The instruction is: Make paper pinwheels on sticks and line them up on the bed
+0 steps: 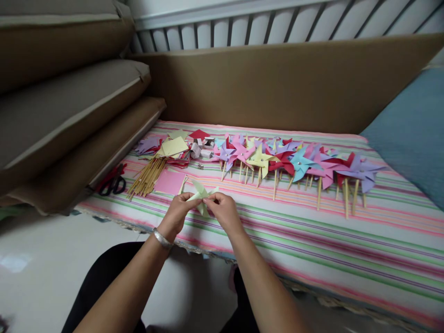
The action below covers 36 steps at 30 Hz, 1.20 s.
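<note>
Between my two hands is a pale green paper pinwheel (200, 189), its blades folded in, held above the striped cloth. My left hand (179, 210) is closed on its left side, with a silver bracelet on the wrist. From the other side, the fingertips of my right hand (222, 208) pinch it near the centre. No stick shows on this pinwheel. Just beyond my left hand lie pink paper squares (169, 181) and a bundle of wooden sticks (147, 178). A few tiny metal fasteners (200, 166) lie farther back.
Finished pinwheels (298, 162) on sticks lie in a long row to the right. Yellow paper squares (174, 146) top a stack beside small white boxes (204, 148). Black-handled scissors (114, 185) lie at left, near stacked cushions (69, 111). A brown panel (270, 88) stands behind.
</note>
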{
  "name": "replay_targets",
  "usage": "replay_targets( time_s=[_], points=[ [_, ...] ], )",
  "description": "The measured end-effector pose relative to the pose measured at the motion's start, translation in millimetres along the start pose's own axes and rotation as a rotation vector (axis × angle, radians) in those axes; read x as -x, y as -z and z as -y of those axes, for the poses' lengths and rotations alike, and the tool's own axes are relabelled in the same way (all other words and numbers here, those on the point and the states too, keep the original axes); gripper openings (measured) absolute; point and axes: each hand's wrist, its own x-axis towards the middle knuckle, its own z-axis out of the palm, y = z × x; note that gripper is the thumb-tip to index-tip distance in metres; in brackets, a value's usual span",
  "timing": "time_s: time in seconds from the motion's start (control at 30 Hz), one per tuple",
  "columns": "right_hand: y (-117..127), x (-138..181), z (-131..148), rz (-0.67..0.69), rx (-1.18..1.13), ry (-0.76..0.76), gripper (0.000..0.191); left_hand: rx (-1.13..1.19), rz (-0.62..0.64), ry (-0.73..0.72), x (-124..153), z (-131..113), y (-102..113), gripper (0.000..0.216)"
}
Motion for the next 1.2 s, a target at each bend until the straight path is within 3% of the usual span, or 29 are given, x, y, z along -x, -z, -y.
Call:
replay_targets(
  time_s=[0.33, 0.4, 0.53, 0.6, 0.73, 0.93, 1.2],
  points=[
    [-2, 1, -3, -0.002, 0.030, 0.040, 0.015, 0.018, -0.039, 0.055, -2, -1, -2, 0.018],
    [-1, 1, -2, -0.019, -0.074, 0.041, 0.020, 0.081, -0.041, 0.091, -2, -5, -1, 0.017],
    [0, 1, 2, -0.116, -0.318, -0.035, 0.049, 0.175, -0.079, 0.123, 0, -12, 1, 0.015],
    [-2, 2, 3, -0.069, -0.425, -0.132, 0.052, 0.194, -0.083, 0.124, 1, -13, 1, 0.016],
    [-13, 4, 0, 0.080, -0.580, -0.237, 0.040, 0.200, -0.093, 0.104, 4, -9, -5, 0.018],
    [-21, 2, -6, 0.064, -0.605, -0.241, 0.028, 0.184, -0.130, 0.069, 7, -1, -12, 0.014],
    [-23, -4, -7, 0.057, -0.555, -0.257, 0.023, 0.119, -0.063, 0.064, 3, -1, -3, 0.019]
  ],
)
